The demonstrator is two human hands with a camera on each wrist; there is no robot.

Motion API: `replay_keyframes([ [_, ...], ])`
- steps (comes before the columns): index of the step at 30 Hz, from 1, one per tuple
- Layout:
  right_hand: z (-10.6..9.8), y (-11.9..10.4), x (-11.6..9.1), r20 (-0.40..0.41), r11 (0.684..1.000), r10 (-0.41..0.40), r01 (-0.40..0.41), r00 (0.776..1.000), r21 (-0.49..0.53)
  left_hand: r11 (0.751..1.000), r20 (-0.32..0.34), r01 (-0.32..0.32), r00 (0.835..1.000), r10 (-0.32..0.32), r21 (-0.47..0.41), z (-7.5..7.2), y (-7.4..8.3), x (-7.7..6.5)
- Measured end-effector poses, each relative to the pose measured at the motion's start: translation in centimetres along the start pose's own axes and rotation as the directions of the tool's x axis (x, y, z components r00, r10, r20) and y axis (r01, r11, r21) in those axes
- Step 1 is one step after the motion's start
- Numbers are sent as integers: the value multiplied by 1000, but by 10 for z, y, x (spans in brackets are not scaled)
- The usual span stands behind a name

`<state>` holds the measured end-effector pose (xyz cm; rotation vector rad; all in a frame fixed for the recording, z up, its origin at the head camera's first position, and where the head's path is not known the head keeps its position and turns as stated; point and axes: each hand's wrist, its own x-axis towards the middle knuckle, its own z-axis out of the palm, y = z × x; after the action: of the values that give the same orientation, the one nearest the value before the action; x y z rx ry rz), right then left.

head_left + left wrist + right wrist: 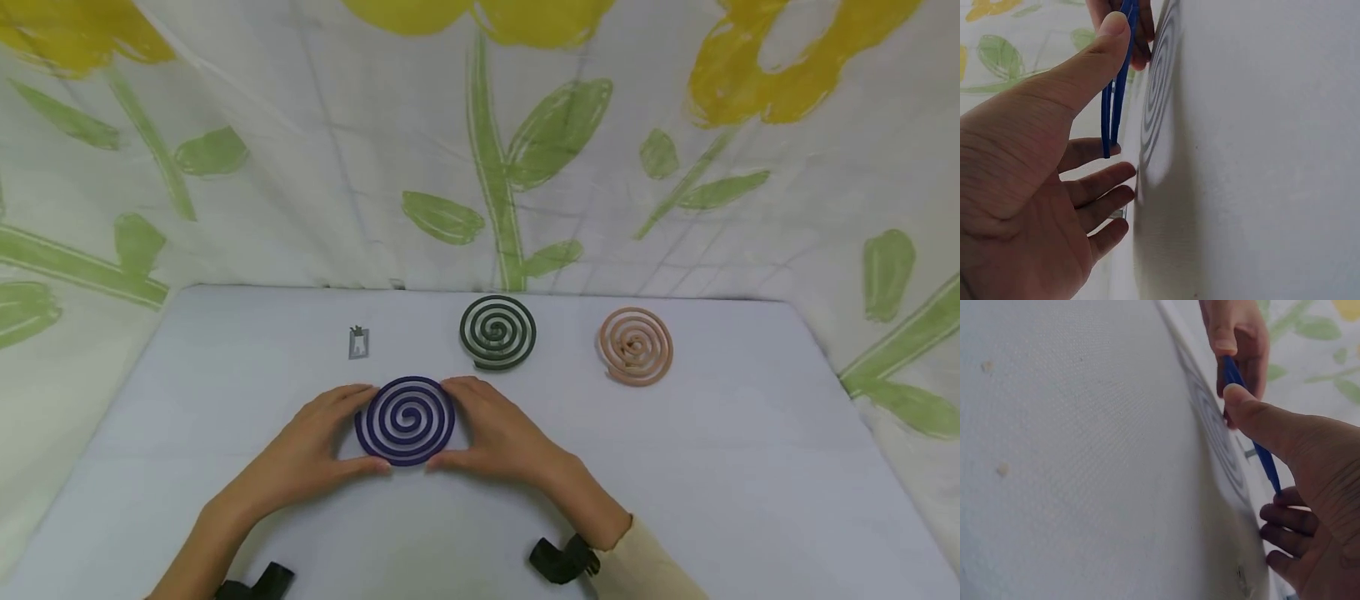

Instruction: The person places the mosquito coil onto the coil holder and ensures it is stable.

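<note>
Both hands hold a dark blue mosquito coil (406, 421) flat between them, raised over the white table. My left hand (318, 442) grips its left edge, thumb at the near side and fingertips at the far side. The right hand (502, 433) holds the opposite edge in the same way. Seen edge-on in the left wrist view, the blue coil (1119, 87) casts a spiral shadow on the tabletop. In the right wrist view the left thumb and right thumb both press at the rim of the coil (1267, 465).
Behind the hands lie a green mosquito coil (498, 332) and an orange-brown one (636, 347) to its right. A small metal coil stand (359, 342) lies at the back left. The white table (750, 467) ends at a flower-printed cloth (360, 167).
</note>
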<state>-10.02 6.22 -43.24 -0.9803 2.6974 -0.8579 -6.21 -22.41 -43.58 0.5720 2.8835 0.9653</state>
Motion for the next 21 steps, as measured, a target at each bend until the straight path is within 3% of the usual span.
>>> replay_keyframes([
  [12, 3, -6, -1, -11, 999, 26, -26, 1000, -27, 1000, -50, -26, 998, 27, 14, 2, 4, 2],
  [21, 1, -7, -1, -33, 999, 40, -39, 999, 18, 1000, -55, -12, 998, 11, -8, 2, 4, 4],
])
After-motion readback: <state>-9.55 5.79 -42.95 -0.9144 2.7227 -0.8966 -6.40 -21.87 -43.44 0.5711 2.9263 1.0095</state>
